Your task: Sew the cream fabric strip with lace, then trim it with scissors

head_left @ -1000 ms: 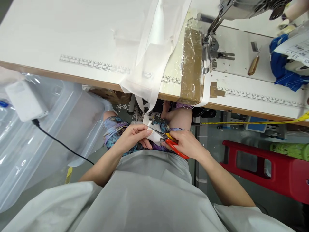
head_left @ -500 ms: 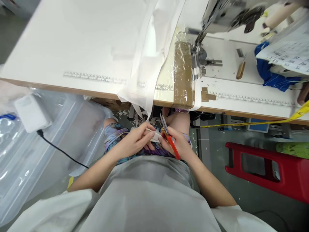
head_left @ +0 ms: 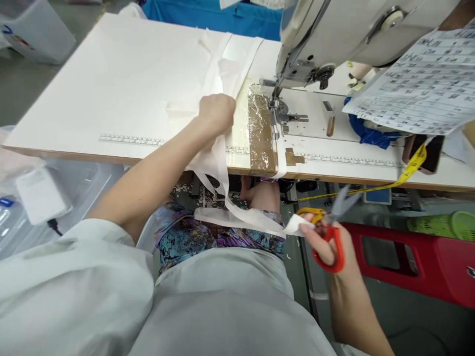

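My left hand (head_left: 218, 112) is closed over the pale fabric strips (head_left: 237, 74) lying on the white table; its fingertips are hidden under the fist. In my right hand (head_left: 330, 242), held out to the right above the floor, are scissors (head_left: 329, 232) with red and yellow handles and blurred blades. The same hand pinches the end of a white fabric strip (head_left: 256, 220). This strip hangs from the table edge and loops across my lap to the right hand.
A sewing machine (head_left: 334, 39) stands on the white table (head_left: 122, 84), with a wooden-handled tool (head_left: 331, 125) beside it. Yellow measuring tape (head_left: 411, 168) hangs over the edge. A red stool (head_left: 441, 262) is at right, a clear plastic bin (head_left: 100, 183) at left, and printed sheets (head_left: 423, 89) at upper right.
My left hand has moved from my lap up onto the fabric on the table. My right hand has swung right with the scissors, drawing the strip across my lap. The view has shifted.
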A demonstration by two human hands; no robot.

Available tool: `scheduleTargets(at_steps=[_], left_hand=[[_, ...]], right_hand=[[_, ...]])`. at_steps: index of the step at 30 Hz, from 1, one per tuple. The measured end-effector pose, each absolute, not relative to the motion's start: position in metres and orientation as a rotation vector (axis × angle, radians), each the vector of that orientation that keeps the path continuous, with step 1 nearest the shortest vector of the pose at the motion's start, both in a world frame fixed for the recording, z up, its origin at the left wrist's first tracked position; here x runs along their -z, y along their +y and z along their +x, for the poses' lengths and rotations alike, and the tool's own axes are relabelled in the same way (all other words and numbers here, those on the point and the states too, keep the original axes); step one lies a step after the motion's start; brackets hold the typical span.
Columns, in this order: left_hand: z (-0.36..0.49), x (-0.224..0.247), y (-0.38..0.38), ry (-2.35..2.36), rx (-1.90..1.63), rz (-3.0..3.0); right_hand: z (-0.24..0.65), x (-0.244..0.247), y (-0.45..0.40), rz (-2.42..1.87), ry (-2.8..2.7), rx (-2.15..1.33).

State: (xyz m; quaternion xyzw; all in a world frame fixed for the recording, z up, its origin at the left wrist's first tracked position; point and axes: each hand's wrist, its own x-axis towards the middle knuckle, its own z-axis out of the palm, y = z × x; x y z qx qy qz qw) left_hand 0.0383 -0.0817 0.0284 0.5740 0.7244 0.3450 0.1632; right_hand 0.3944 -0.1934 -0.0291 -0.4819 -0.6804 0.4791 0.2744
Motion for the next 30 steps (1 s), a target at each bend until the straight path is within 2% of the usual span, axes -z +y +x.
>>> scheduleTargets(at_steps=[3, 5, 7, 9, 14, 18, 20, 24, 30], left_hand=[[0.034, -0.048, -0.133, 1.889, -0.921, 1.502], [0.026, -0.046, -0.179, 1.595, -1.152, 1.256], [0.017, -0.029, -0.224, 1.321, -1.276, 1.015], [0.011, -0.001, -0.263, 1.226, -1.224, 0.877], [0.030, 0.064, -0.317, 1.310, -0.991, 0.705], [0.066, 0.078, -0.327, 1.191, -1.009, 0.615], [0.081, 0.076, -0.327, 1.128, -1.023, 0.586], [0.092, 0.075, -0.331, 1.087, -1.042, 0.519], [0.089, 0.079, -0.342, 1.107, -1.029, 0.425]], right_hand=[[0.452, 0.033, -0.185, -1.435, -1.599, -1.304], [0.487, 0.033, -0.185, -1.553, -1.577, -1.308], [0.512, 0.032, -0.191, -1.747, -1.641, -1.288], [0.525, 0.030, -0.198, -1.881, -1.715, -1.251], [0.510, 0.044, -0.208, -1.930, -1.932, -1.283], [0.467, 0.061, -0.206, -1.933, -2.041, -1.147], [0.437, 0.059, -0.208, -1.824, -2.166, -1.178], [0.373, 0.046, -0.210, -1.150, -2.562, -1.665], [0.314, 0.055, -0.188, -0.666, -2.925, -1.816]])
